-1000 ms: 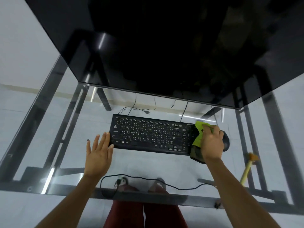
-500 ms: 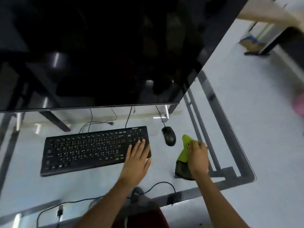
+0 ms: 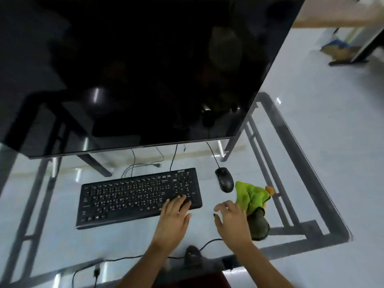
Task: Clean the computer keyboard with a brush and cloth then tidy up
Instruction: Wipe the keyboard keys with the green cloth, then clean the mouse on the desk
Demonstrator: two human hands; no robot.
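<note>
A black keyboard [image 3: 137,197] lies on the glass desk [image 3: 62,240] below the monitor. My left hand [image 3: 174,221] rests flat with its fingertips on the keyboard's near right corner. A crumpled green cloth [image 3: 252,196] with a darker end lies to the right of the mouse [image 3: 224,179]. My right hand [image 3: 232,221] hovers just left of the cloth with its fingers spread and nothing in it. An orange tip [image 3: 270,189] that may be the brush shows behind the cloth; the rest of it is hidden.
A large dark monitor [image 3: 145,69] overhangs the back of the desk. Cables [image 3: 143,165] run behind the keyboard, and another cable [image 3: 207,243] crosses the near edge. The desk's metal frame [image 3: 291,177] shows through the glass on the right.
My right hand let go of the green cloth beside the mouse and drew back left. My left hand moved from the keyboard's left end to its right corner. The view swung right.
</note>
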